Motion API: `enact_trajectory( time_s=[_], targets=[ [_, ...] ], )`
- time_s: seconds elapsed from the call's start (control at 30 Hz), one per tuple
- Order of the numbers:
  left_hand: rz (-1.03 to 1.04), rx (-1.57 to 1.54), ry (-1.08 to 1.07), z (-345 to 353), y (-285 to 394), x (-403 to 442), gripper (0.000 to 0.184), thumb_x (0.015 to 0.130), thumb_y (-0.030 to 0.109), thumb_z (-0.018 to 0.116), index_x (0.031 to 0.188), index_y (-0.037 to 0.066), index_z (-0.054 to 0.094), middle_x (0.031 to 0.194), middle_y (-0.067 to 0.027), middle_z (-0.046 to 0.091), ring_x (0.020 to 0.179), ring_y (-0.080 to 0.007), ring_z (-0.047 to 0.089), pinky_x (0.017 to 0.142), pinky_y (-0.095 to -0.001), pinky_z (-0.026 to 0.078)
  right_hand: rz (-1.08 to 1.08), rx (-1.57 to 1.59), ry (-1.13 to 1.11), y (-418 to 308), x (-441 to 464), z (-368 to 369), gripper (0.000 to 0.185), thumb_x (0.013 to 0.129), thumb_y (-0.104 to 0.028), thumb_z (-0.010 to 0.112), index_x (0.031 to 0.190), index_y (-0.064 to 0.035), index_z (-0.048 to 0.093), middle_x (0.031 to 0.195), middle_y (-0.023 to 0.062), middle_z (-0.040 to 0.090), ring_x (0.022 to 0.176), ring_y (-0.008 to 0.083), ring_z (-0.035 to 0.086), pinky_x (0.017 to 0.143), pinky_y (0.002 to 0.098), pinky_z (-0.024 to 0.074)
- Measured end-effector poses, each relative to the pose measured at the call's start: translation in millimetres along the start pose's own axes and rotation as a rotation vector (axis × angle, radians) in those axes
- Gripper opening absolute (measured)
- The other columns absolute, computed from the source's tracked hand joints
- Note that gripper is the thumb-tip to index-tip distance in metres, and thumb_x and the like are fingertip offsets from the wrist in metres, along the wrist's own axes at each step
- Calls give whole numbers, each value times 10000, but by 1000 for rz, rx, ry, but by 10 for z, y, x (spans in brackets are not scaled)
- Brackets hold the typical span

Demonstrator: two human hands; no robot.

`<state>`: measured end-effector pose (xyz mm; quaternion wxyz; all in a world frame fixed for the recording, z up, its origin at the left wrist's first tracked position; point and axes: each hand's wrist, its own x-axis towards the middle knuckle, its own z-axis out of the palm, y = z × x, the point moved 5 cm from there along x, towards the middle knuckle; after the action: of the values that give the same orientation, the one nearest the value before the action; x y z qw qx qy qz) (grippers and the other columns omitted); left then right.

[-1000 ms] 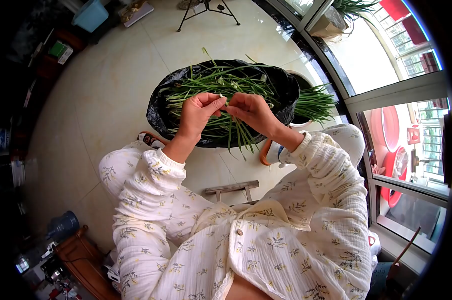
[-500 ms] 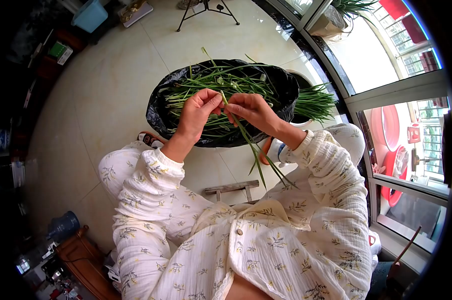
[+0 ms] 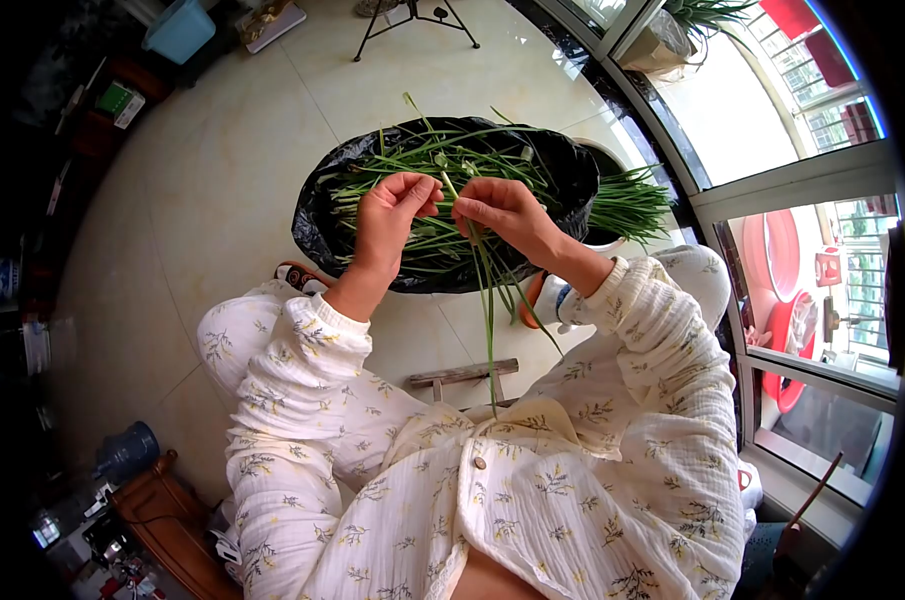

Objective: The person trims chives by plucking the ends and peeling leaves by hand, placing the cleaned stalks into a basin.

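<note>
My right hand (image 3: 507, 215) pinches a garlic chive (image 3: 488, 300) near its pale end, and the long green leaves hang down toward my lap. My left hand (image 3: 392, 220) is close beside that end, thumb and fingertips pressed together. Whatever is between them, if anything, is too small to make out. Below both hands lies a black plastic bag (image 3: 314, 225), opened wide and holding many loose green stalks and leaves (image 3: 412, 250).
Right of the bag, a bundle of long green leaves (image 3: 627, 205) rests at a white round container (image 3: 617, 158). A small wooden stool (image 3: 462, 374) shows between my legs. A glass door frame (image 3: 772, 190) borders the right side; a black stand (image 3: 412, 25) is at the far end.
My left hand has moved slightly left, away from the pale end of the chive. The hanging leaves have swung to point more straight down toward my lap.
</note>
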<state>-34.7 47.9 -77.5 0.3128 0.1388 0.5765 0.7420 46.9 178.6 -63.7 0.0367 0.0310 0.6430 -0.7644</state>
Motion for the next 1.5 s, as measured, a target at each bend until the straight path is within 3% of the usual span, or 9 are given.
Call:
enact_trajectory(
  time_s=[0.17, 0.37, 0.6, 0.9, 1.1, 1.27, 1.37, 1.4, 1.5],
  targets=[
    [-241, 53, -177, 177, 23, -97, 307, 933, 342, 562, 941, 53, 666, 877, -22, 677, 674, -73, 570, 637, -204, 433, -72, 64, 119, -235, 82, -225, 175, 924, -182, 592, 842, -29, 581, 718, -13, 590, 647, 52, 524, 590, 210, 419],
    [-295, 15, -597, 515, -36, -285, 280, 956, 271, 525, 1058, 31, 628, 946, -78, 676, 667, -84, 578, 619, -213, 459, -105, 141, 375, -424, 199, -555, 173, 890, -215, 642, 848, -52, 604, 709, -28, 595, 606, 38, 526, 553, 194, 426],
    [-424, -6, -698, 499, 11, -339, 246, 947, 193, 529, 1066, 6, 636, 939, -121, 688, 640, -116, 636, 546, -190, 434, -181, 190, 518, -614, 259, -1017, 190, 878, -249, 655, 856, -68, 599, 747, -14, 608, 620, 48, 536, 564, 192, 449],
    [-519, 88, -708, 433, -12, -413, 252, 948, 214, 532, 1013, 6, 658, 925, -124, 696, 646, -131, 654, 539, -191, 439, -262, 269, 601, -681, 191, -1523, 153, 882, -223, 651, 870, -77, 608, 749, -12, 618, 624, 48, 560, 553, 186, 456],
    [-312, 56, -563, 353, -27, -310, 232, 949, 200, 530, 998, 15, 662, 921, -120, 698, 638, -119, 649, 518, -187, 413, -336, 296, 673, -729, 107, -1679, 156, 884, -218, 650, 860, -71, 603, 749, -2, 617, 600, 49, 544, 549, 183, 452],
    [-151, 9, -263, 149, 45, -161, 309, 961, 299, 512, 1046, 41, 659, 943, -80, 696, 699, -106, 635, 558, -196, 415, -477, 442, 807, -762, -24, -2027, 145, 885, -182, 645, 850, -49, 600, 722, 12, 588, 601, 85, 546, 522, 220, 453],
    [115, 555, -154, 28, 113, -67, 364, 956, 319, 520, 1021, -10, 662, 880, -89, 697, 709, -113, 634, 634, -231, 459, -503, 474, 859, -806, -91, -2101, 146, 878, -172, 654, 850, -39, 601, 725, 24, 591, 603, 103, 554, 526, 237, 460],
    [210, 537, -139, -56, 14, -4, 397, 945, 339, 538, 1038, -29, 653, 893, -76, 691, 725, -113, 612, 691, -250, 462, -506, 486, 843, -807, -96, -2112, 144, 875, -162, 657, 849, -32, 601, 731, 32, 595, 611, 116, 563, 527, 252, 466],
    [302, 610, -121, -69, -16, 31, 377, 941, 315, 553, 1049, -34, 646, 899, -64, 685, 698, -117, 593, 668, -248, 459, -508, 508, 811, -810, -92, -2119, 141, 875, -157, 656, 848, -30, 600, 737, 37, 601, 610, 120, 567, 527, 253, 469]
  ],
)
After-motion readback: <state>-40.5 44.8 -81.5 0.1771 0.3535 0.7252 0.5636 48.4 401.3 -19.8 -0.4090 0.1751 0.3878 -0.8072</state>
